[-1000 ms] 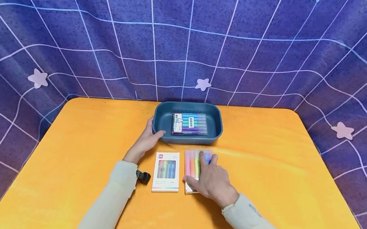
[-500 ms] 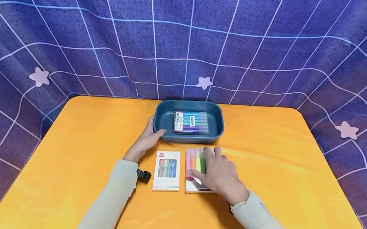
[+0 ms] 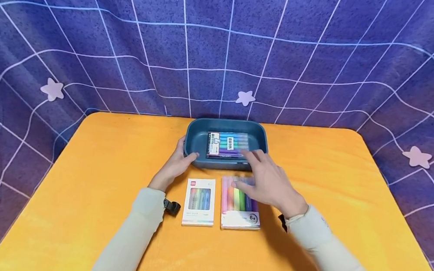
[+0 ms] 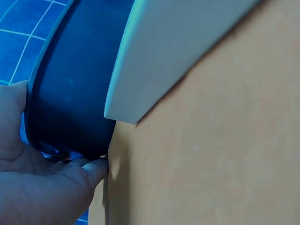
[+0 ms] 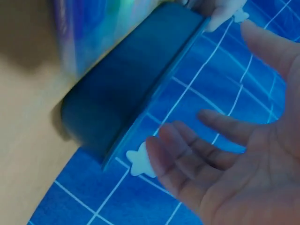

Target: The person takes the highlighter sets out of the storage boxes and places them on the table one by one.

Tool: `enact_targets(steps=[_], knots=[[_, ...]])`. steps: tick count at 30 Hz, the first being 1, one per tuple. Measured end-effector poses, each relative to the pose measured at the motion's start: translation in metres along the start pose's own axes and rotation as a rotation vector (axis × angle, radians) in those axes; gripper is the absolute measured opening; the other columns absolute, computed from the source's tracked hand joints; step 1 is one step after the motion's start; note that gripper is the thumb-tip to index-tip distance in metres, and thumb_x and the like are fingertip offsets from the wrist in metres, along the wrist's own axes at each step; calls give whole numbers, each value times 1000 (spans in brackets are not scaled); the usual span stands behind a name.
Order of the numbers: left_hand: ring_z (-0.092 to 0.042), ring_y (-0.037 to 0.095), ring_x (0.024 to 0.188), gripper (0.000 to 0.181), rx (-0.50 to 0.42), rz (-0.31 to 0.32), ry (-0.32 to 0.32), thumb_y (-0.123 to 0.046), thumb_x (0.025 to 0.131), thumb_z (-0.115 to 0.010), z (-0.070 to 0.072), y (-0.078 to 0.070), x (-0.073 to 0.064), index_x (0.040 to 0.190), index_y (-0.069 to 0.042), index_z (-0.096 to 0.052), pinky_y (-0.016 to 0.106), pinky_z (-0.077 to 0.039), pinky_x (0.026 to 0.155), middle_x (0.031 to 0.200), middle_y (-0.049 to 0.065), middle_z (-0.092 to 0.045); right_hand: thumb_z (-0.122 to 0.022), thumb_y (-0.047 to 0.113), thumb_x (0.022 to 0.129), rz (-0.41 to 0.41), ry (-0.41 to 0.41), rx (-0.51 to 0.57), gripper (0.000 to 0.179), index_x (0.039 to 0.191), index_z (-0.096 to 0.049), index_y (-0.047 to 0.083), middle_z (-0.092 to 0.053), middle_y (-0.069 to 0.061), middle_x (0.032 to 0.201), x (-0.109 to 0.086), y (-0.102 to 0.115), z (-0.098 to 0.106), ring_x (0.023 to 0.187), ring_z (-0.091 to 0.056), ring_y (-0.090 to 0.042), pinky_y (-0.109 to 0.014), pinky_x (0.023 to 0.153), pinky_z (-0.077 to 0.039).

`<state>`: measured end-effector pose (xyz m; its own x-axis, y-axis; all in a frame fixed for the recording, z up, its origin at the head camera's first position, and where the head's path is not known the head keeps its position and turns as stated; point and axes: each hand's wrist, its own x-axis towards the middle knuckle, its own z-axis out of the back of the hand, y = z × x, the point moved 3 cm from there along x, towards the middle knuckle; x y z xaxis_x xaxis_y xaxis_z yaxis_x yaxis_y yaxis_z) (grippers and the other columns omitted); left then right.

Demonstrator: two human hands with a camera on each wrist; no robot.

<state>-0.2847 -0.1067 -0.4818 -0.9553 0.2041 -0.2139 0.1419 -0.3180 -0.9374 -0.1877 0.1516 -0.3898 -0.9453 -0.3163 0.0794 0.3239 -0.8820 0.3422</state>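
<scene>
My left hand [image 3: 172,167] grips the left end of a dark blue plastic bin [image 3: 218,165], thumb over the rim; the left wrist view shows the same hand [image 4: 56,185] on the bin wall [image 4: 77,84]. Inside the bin lies a clear pack of blue, green and purple pens [image 3: 228,145] with white labels. My right hand [image 3: 273,180] hovers over the bin's near right edge with nothing in it, fingers spread; its palm [image 5: 234,183] faces the right wrist camera. Below that hand lies a clear pack of thick highlighters [image 3: 240,218], partly covered by the thumb.
A white box of markers [image 3: 199,203] with a window lies left of the highlighter pack. An orange cloth [image 3: 332,199] covers the table. Blue curtain [image 3: 325,67] with a white grid and stars hangs behind and at both sides.
My right hand has lifted off the highlighter pack and moved up and forward to the bin's near edge, baring more of the pack. The left hand stays on the bin.
</scene>
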Motion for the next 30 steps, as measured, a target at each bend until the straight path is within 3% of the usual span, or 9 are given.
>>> enact_targets(steps=[5,11,19,30], knots=[[-16,31,157,78,-9,-7,0,-24,102,-52,1,0,1,162,-23,-2,58,-10,128,170,11,-15,-77,57,81,106,-28,23,90,154,-39,19,-50,-12,144,19,-11,3,127,-50,-31,-55,99,-52],[-15,30,157,79,-22,9,16,-24,102,-52,1,2,0,162,-22,-1,56,-9,128,170,11,-13,-79,59,78,151,-16,43,97,153,-38,14,-47,-14,147,41,-26,-1,133,-43,-32,-53,117,-38],[-15,30,157,79,-36,2,26,-23,103,-53,1,0,-2,162,-23,0,54,-10,129,170,11,-13,-77,56,81,149,-25,105,92,152,-40,11,-45,-14,150,66,-42,0,137,-41,-33,-53,118,-35],[-25,31,153,77,-69,-34,7,-20,101,-55,1,4,0,160,-23,-7,53,-15,128,167,11,-21,-76,52,84,134,71,86,91,154,-36,9,-42,-18,155,99,-45,-10,141,-37,-38,-54,121,-30]])
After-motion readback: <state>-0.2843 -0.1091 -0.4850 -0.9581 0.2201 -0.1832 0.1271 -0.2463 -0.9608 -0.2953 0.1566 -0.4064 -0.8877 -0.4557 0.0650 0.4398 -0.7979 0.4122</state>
